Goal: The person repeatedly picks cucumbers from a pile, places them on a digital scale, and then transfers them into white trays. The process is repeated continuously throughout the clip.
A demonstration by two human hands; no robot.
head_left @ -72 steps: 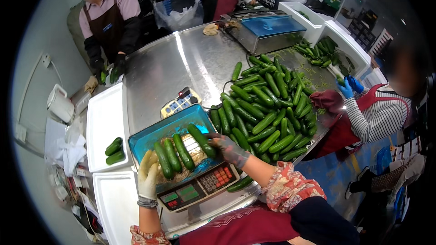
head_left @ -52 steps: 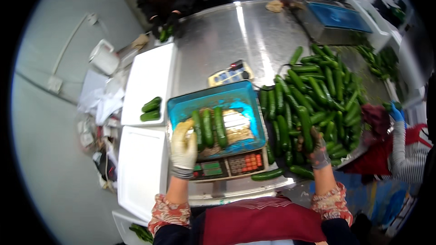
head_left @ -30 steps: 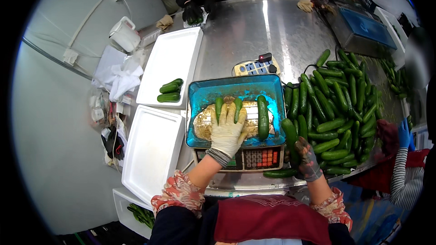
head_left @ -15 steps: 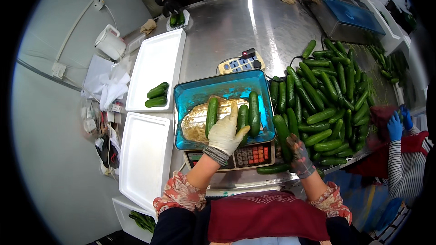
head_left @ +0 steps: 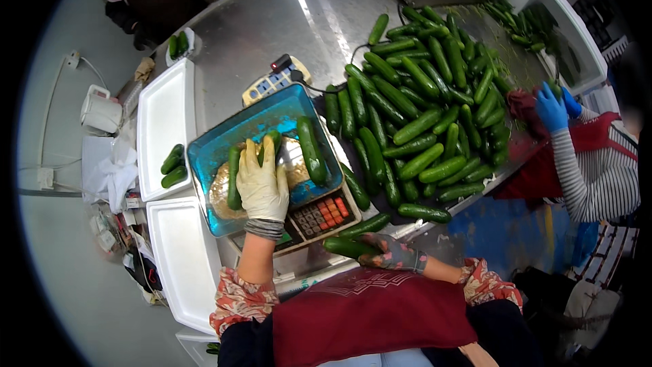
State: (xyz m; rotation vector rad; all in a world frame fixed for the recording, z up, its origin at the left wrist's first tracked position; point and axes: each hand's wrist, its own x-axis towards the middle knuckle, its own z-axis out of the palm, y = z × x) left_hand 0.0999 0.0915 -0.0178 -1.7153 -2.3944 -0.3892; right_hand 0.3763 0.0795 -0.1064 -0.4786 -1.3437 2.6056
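A blue weighing pan point(head_left: 282, 107) sits on a scale point(head_left: 318, 220) with a keypad at its front. My left hand point(head_left: 263, 190), in a pale glove, reaches into the pan with its fingers closed over a cucumber point(head_left: 272, 143), mostly hidden beneath them. Two more cucumbers lie in that pan, a left cucumber point(head_left: 233, 178) and a right cucumber point(head_left: 312, 151). Close to my apron, my right hand point(head_left: 395, 254), in a dark patterned glove, grips a cucumber point(head_left: 348, 248) by one end, in front of the scale. Another cucumber point(head_left: 365, 225) lies just beyond it.
A large cucumber pile point(head_left: 421, 109) covers the metal table point(head_left: 238, 20) on the right. Two white trays point(head_left: 163, 105) stand at the left, the far one holding cucumbers. A power strip point(head_left: 278, 80) lies behind the pan. A co-worker's blue-gloved hand point(head_left: 551, 109) is at far right.
My view has swung to the right. My left hand has moved onto the middle cucumber in the pan. My right hand has come from the pile's edge toward me, gripping a cucumber now turned sideways.
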